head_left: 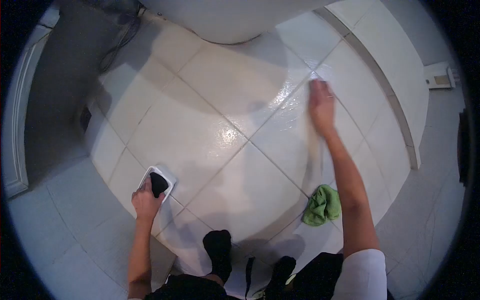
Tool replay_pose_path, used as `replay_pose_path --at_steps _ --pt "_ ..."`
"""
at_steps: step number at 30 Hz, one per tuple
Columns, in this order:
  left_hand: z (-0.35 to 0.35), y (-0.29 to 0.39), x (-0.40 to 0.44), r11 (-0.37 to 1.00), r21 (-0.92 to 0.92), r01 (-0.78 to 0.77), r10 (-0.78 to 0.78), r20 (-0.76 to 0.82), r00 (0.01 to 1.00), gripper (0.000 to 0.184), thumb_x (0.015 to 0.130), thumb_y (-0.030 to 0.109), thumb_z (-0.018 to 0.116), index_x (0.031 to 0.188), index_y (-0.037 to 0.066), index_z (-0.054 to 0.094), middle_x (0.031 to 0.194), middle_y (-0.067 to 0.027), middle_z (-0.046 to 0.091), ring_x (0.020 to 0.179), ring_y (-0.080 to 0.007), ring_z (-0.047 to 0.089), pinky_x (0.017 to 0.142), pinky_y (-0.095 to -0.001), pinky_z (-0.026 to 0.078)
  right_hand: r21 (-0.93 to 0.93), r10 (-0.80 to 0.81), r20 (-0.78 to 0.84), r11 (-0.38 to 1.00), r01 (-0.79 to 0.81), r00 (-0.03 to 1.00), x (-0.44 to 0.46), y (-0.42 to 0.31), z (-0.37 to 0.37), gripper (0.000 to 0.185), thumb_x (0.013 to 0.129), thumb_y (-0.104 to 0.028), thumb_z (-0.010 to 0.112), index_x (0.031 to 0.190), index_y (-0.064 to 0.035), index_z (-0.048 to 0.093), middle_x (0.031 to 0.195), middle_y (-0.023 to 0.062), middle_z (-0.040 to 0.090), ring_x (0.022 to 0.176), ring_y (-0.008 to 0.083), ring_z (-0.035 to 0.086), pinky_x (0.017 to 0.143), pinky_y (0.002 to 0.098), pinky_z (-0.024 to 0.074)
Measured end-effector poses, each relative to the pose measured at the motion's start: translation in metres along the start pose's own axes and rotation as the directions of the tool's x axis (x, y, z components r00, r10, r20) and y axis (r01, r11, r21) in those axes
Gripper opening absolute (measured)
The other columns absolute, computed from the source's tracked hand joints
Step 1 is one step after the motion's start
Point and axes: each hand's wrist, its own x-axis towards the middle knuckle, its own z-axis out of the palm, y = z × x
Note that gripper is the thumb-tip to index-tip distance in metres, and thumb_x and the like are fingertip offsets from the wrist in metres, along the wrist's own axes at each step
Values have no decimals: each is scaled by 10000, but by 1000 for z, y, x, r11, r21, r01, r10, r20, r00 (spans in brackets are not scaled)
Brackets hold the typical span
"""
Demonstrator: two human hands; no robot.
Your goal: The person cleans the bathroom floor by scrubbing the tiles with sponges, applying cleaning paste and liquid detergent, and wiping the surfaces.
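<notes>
My left hand (pixel 146 201) is at the near side of a small white container (pixel 171 179) on the tiled floor, with its fingers and thumb closed over the rim. Inside the container is something black (pixel 158 185); what it is I cannot make out. My right hand (pixel 321 106) reaches far forward, low over a wet, shiny patch of white tile (pixel 285 107). Its fingers are smeared by motion, and whether anything is under them is hidden. Beside my right forearm, a crumpled green cloth (pixel 322 205) lies on the floor.
A large pale rounded base (pixel 235 20) stands ahead. A raised ledge (pixel 385 85) curves along the right, with a small white box (pixel 440 76) beyond it. Dark cables (pixel 117 50) hang at the upper left near a white frame (pixel 17 125). My black-socked foot (pixel 218 247) is below.
</notes>
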Motion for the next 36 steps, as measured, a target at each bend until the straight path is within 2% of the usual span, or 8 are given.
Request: replay_pose_path --at_steps 3,9,12,14,21,27,30,36 --pt "2 -2 3 999 6 -40 40 -70 997 658 623 249 726 1205 -2 549 859 -179 675 725 -317 663 715 -423 521 -93 317 -154 938 -334 936 4 -7 0 395 841 -56 527 1232 -8 493 1208 199 546 1158 367 493 950 503 368" --pt "-8 -6 16 992 26 123 -125 120 985 515 688 212 617 1168 26 607 841 -213 670 757 -364 656 743 -443 524 251 -615 27 767 590 788 -54 -161 80 328 805 -87 532 1129 -93 584 1206 115 573 1187 274 511 978 515 374" --pt "-54 -3 5 968 -9 250 -249 77 966 511 694 165 600 1191 48 606 839 -216 667 764 -374 649 737 -462 519 180 -356 -216 901 395 909 21 -83 95 271 822 -102 515 1081 -63 586 1147 115 595 1085 288 559 940 475 391" --pt "-97 18 3 969 -126 213 -221 -50 974 526 701 118 583 1223 57 588 842 -212 667 768 -372 649 741 -468 512 48 -33 -154 998 41 987 50 -47 46 292 826 -68 509 1109 -68 581 1107 154 565 1005 327 546 866 490 402" --pt "-54 139 122 958 -63 -280 234 -393 889 672 715 73 575 1365 41 411 1193 -203 597 934 -337 641 784 -439 512 298 -473 77 851 433 878 -117 -32 -33 404 752 -90 611 1156 -101 592 1150 175 544 1090 319 524 894 472 398" --pt "-30 241 150 904 -25 -426 389 -364 846 666 821 162 565 1427 47 317 1509 -223 209 1360 -414 254 1046 -592 260 -304 212 -448 877 -371 868 -187 146 -111 246 813 -110 590 1042 -33 633 1016 175 596 955 334 560 835 483 406" --pt "-30 267 128 740 -99 -666 621 -280 732 650 900 358 546 1437 75 314 1514 -225 174 1375 -432 196 1072 -602 196 471 630 -179 729 -496 756 -162 53 -79 182 850 -126 572 913 45 560 1016 189 557 968 285 533 821 462 411" --pt "-37 246 148 726 -115 -679 622 -314 718 587 893 289 560 1410 74 383 1509 -206 226 1363 -436 230 1108 -504 219 160 -170 167 977 143 971 -196 -27 -69 216 810 -126 587 1004 -193 651 1260 141 532 1129 335 500 912 536 375"
